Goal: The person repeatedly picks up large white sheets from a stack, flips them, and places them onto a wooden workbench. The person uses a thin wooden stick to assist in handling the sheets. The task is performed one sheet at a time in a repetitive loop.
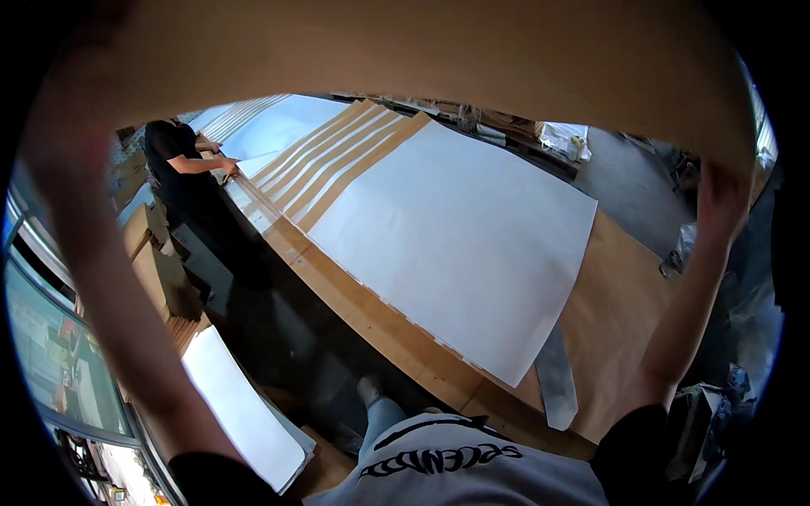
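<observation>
Brown sheet [439,51], broad, raised across the top of the view above the table [363,308]. At its left end, left hand [80,152]: blurred, in shadow; cannot tell whether it is closed. Below, white stack [240,405], set off to the side. Beyond, co-worker [190,160], hands at the table edge, near staggered brown and white layers [337,160]; the offset probably keeps each edge reachable. Centre: white sheet [456,236], flat, likely for full support. Grey strip [557,392] at its near-right edge. Far right, right hand [719,198] gripping the brown sheet's edge; arms wide, presumably limiting sag.
</observation>
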Motion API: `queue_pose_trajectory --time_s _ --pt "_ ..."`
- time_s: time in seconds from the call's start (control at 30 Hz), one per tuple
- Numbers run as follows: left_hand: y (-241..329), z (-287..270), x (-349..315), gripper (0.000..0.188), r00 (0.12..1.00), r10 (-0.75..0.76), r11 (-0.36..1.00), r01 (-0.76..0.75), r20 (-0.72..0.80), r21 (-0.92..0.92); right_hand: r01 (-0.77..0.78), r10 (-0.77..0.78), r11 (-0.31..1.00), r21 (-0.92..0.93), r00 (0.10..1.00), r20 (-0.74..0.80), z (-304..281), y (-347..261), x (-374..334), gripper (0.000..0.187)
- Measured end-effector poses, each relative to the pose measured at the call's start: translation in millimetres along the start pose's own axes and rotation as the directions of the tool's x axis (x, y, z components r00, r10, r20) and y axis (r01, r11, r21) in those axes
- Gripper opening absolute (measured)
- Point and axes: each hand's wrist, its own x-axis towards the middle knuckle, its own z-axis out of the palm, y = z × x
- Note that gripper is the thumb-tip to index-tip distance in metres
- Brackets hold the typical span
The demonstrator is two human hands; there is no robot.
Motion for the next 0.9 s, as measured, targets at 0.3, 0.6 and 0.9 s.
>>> queue_pose_trajectory --time_s 0.3,0.6,0.9 --pt "-329 41 -186 0.051 0.506 -0.828 0.335 0.792 0.241 -0.511 -0.911 0.870 0.349 0.221 0.227 -0.438 27 -116 -237 0.032" --pt "-491 51 -376 0.047 0.174 -0.819 -0.050 0.927 0.546 -0.371 -0.929 0.781 0.086 0.360 -0.162 -0.603 70 -150 -423 0.033" --pt "-504 36 -403 0.037 0.040 -0.875 -0.261 0.799 0.482 -0.541 -0.943 0.832 -0.105 0.316 -0.257 -0.492 80 -151 -457 0.034"
